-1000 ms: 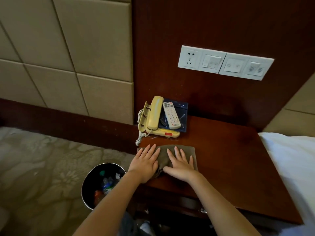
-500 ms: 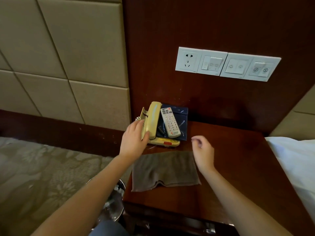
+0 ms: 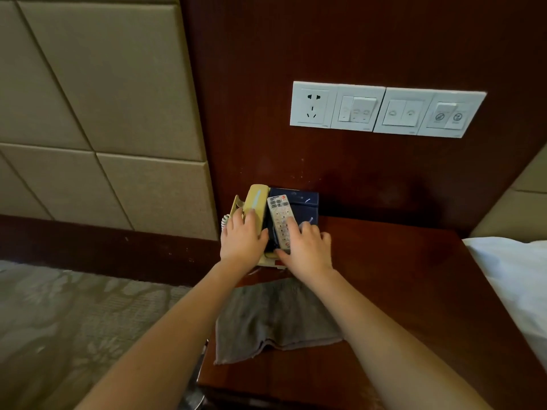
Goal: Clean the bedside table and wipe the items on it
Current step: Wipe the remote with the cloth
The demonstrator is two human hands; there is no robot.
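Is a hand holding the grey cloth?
No, the left hand holds the yellow telephone and the right hand the white remote; the grey cloth lies apart.

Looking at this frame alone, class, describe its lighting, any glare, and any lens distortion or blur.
Head view: dim, warm light; a faint sheen on the wooden wall panel; the white sheet is the brightest patch; the row of switches bends, a wide-angle effect; the buttons on the remote are soft and unreadable.

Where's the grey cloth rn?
Head view: grey fabric cloth lies flat on the dark wooden bedside table, front-left, nearer than the cream telephone.
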